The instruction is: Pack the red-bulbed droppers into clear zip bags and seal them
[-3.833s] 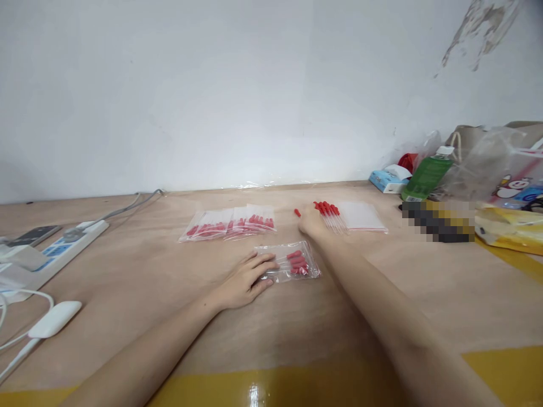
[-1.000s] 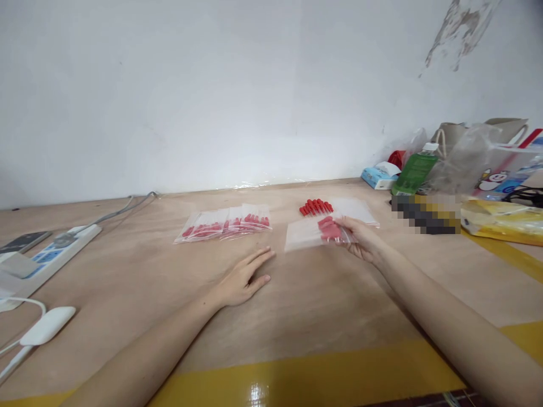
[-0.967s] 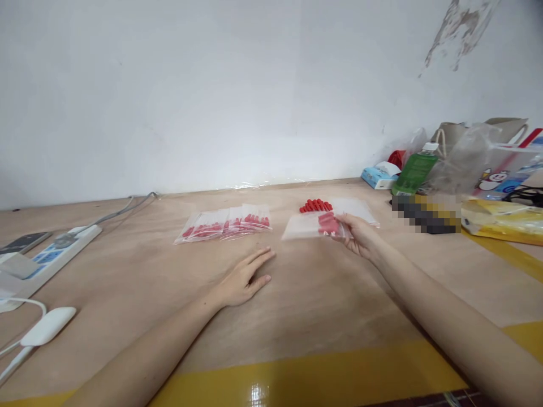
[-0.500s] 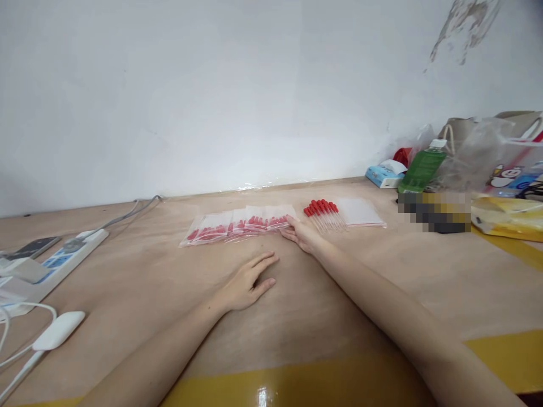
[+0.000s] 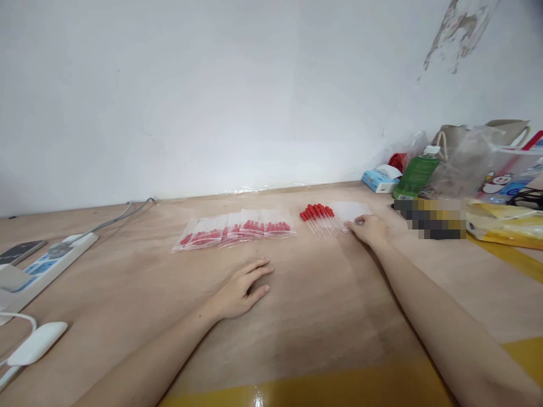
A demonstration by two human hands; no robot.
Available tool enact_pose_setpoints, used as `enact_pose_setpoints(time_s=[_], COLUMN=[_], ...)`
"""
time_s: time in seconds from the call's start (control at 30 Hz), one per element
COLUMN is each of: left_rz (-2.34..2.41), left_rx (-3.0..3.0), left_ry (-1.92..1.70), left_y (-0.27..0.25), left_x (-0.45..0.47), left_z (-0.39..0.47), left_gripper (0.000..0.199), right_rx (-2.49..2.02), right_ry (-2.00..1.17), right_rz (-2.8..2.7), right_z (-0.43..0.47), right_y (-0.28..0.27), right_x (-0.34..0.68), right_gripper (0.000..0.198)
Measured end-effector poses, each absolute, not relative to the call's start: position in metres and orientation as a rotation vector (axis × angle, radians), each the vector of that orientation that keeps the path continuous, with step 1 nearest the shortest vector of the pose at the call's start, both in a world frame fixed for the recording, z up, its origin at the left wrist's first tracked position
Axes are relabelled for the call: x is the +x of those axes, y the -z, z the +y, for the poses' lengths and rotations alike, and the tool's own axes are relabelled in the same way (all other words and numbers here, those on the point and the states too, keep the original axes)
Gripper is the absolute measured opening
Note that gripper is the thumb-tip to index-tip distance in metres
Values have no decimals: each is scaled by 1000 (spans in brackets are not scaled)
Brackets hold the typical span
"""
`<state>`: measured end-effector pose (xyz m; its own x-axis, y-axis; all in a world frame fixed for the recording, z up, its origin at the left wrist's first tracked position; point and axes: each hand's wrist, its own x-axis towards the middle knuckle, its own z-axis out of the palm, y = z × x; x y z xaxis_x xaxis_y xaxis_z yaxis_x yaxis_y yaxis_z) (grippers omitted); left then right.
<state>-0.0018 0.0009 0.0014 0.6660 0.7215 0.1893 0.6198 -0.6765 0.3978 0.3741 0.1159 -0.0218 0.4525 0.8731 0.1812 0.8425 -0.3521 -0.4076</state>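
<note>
My left hand (image 5: 242, 289) rests on the table with its fingers apart, holding nothing. Beyond it lies an overlapping row of clear plastic bags (image 5: 235, 228), each with several red-tipped droppers inside; their red bulbs show through. Farther right, a fan of loose droppers (image 5: 319, 217) with red bulbs and clear stems lies on the table. Beside these is a flat stack of clear plastic bags (image 5: 348, 208). At its near right edge my right hand (image 5: 370, 228) has thumb and fingers drawn together on a bag; the fingertips are partly hidden.
A white power strip (image 5: 55, 268), a phone (image 5: 20, 252) and a white plug-like piece with cables (image 5: 38, 343) lie at left. At right stand a tissue pack (image 5: 379, 180), a green bottle (image 5: 418, 172) and plastic bags, with a yellow package (image 5: 504, 225) in front. A wall (image 5: 212, 102) borders the back.
My right hand has left the row of filled bags and moved right, past the loose droppers, to the stack of bags. My left hand stays almost where it was. The view has shifted slightly.
</note>
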Motion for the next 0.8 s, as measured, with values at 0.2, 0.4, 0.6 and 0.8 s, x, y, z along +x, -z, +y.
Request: enact_pose_setpoints(time_s=[0.2,0.4,0.6,0.8], left_rz=[1074,1071,1134,1228], left_rx=[2574,2577,2555,2510], left_ry=[-476,-484,-609,-1289], left_y=[-1,-1,-1,3], left_x=[-2,-2,-2,-4], left_z=[1,1,-1,0], left_gripper=[36,36,53,49], right_rx=[-2183,-1734,-1067,-757], right_ry=[-110,120,-311,-1157], right_rz=[-1143,-957,-1137,-2118], right_z=[117,118,114,74], right_y=[26,17,-31,-28], right_x=[368,373,338,258], right_gripper=[24,24,28,36])
